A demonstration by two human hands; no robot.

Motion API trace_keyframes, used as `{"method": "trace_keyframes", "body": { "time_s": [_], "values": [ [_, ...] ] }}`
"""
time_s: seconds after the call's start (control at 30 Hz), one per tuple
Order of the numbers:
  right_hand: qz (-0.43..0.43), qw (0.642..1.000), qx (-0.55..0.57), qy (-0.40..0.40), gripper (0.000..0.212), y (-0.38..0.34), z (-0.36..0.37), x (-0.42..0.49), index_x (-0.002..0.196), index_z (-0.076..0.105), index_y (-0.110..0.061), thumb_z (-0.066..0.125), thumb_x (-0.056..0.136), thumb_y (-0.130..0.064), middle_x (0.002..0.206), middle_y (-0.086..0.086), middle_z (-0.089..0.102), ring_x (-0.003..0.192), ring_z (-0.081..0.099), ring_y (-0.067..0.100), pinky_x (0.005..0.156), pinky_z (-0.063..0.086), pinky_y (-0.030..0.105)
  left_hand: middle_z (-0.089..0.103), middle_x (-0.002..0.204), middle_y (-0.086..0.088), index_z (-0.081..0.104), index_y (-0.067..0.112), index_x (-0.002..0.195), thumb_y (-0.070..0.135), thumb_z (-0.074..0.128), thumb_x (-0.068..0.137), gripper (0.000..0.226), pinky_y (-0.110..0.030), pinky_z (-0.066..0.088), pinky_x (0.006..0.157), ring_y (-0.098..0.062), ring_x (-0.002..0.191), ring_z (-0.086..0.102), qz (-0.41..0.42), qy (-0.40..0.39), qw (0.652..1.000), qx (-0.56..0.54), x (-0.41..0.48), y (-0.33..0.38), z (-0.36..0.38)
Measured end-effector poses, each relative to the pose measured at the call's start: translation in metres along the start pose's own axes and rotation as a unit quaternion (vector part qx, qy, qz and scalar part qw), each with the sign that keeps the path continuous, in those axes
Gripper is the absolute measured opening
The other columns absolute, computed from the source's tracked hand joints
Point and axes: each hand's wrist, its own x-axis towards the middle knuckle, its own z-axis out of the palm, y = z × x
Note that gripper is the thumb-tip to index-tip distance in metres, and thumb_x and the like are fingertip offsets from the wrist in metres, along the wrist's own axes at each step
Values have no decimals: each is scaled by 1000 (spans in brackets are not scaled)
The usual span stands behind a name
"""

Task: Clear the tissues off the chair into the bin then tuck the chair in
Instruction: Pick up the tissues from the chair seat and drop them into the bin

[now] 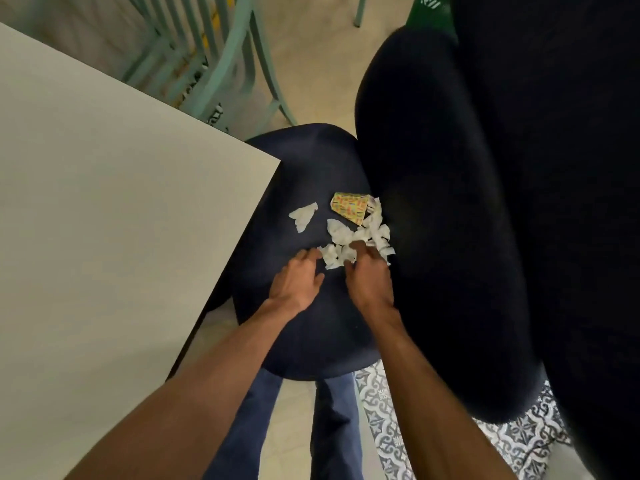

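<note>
I am bunching torn tissues [360, 235] on the right of the navy chair seat [304, 161]: my left hand [298, 282], fingers straight, is nudging scraps toward my right hand [369, 278], which is curling round them for 1 scoop.

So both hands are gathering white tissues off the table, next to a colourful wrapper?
No, off the chair, not the table. The head view shows left hand and right hand gathering white tissues on its seat, next to a colourful wrapper.
</note>
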Motion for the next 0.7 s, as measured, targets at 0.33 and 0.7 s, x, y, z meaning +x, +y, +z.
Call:
{"method": "trace_keyframes", "body": {
  "time_s": [0.33,0.7],
  "values": [
    [-90,989,-105,-46,28,18,73,97,117,66,-21,50,102,-38,117,6,64,112,65,31,86,53,41,47,141,-12,53,14,140,18,73,93,51,-46,55,94,-35,113,63,25,-21,999,-6,88,-12,53],
    [-13,999,11,29,27,18,44,78,115,79,-20,66,95,-7,109,13,72,99,70,32,83,59,41,70,98,-3,72,15,101,3,68,92,16,-22,51,70,-17,82,67,-45,55,989,-130,77,-28,38]
  ]
}}
